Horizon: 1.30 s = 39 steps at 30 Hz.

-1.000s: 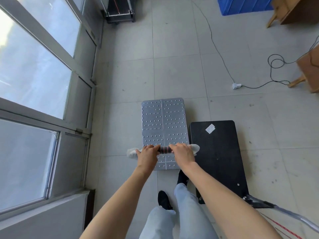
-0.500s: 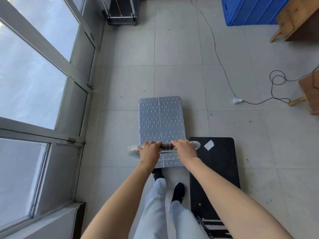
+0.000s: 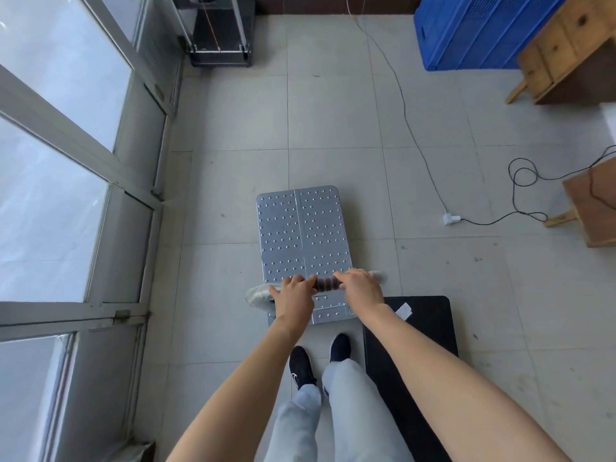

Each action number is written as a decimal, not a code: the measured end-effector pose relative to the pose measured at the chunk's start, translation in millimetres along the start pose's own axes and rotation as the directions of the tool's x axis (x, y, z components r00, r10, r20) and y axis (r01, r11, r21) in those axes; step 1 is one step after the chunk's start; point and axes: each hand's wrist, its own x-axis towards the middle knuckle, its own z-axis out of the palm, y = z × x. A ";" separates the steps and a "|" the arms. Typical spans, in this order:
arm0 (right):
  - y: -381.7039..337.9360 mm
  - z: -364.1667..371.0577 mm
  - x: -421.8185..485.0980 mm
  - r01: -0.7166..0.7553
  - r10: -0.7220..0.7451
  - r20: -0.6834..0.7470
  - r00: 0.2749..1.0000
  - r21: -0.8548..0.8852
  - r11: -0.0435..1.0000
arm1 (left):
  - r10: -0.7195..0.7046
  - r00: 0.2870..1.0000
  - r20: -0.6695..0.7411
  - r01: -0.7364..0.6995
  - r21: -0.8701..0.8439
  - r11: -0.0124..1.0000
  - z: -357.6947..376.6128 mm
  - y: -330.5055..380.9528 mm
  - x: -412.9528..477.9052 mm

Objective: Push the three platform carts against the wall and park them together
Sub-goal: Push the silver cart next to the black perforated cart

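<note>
Behind studded silver metal platform cart (image 3: pixel 303 241), your left hand (image 3: pixel 293 296) and right hand (image 3: pixel 360 288) clench its wrapped handle bar (image 3: pixel 325 284). Cart sits mid-floor, black parked cart (image 3: pixel 206 28) far ahead. Push evenly, hold straight, keep clear of white cable (image 3: pixel 400 105).

Both arms reach forward, left hand (image 3: pixel 293 295) and right hand (image 3: pixel 361 288) curled closed, knuckles up, side by side.

Black cart (image 3: pixel 420 355) partly under right arm; far cart (image 3: pixel 220 35) cropped above.

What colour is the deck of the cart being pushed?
Silver metal with raised dots: the platform cart, seen clearly in the head view.
</note>
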 end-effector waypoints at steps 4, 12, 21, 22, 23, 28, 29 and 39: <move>3.6 -18.4 46.5 0.007 -0.007 -0.011 1.000 -0.021 1.000 | -0.013 1.000 -0.022 0.012 -0.022 1.000 -24.2 5.2 41.8; 5.0 -66.8 141.8 0.058 -0.058 -0.011 0.998 0.001 0.998 | -0.077 0.997 -0.008 0.076 -0.070 0.995 -80.1 13.8 130.1; -8.0 -104.4 240.2 0.084 -0.085 -0.023 0.996 -0.043 0.996 | -0.074 0.997 -0.016 0.073 -0.053 0.996 -137.6 5.2 219.2; -10.9 -108.5 251.9 0.084 -0.085 -0.021 0.996 -0.048 0.995 | -0.072 0.997 -0.020 0.070 -0.059 0.996 -143.6 2.6 229.9; -14.4 -113.1 264.1 0.081 -0.082 -0.023 0.996 -0.051 0.995 | -0.071 0.997 -0.028 0.069 -0.059 0.996 -149.5 -0.5 241.0; -32.4 -132.4 317.8 0.064 -0.066 -0.014 0.998 -0.085 0.994 | -0.030 0.999 -0.030 0.028 -0.043 0.999 -185.0 -15.3 292.0; -36.2 -135.9 328.9 0.061 -0.062 -0.011 0.998 -0.083 0.995 | -0.027 0.999 -0.023 0.026 -0.040 0.999 -193.0 -18.2 301.4; -66.5 -175.1 439.1 0.015 -0.018 -0.045 0.999 -0.060 0.998 | 0.005 1.000 -0.002 -0.005 -0.037 0.999 -272.6 -38.0 406.0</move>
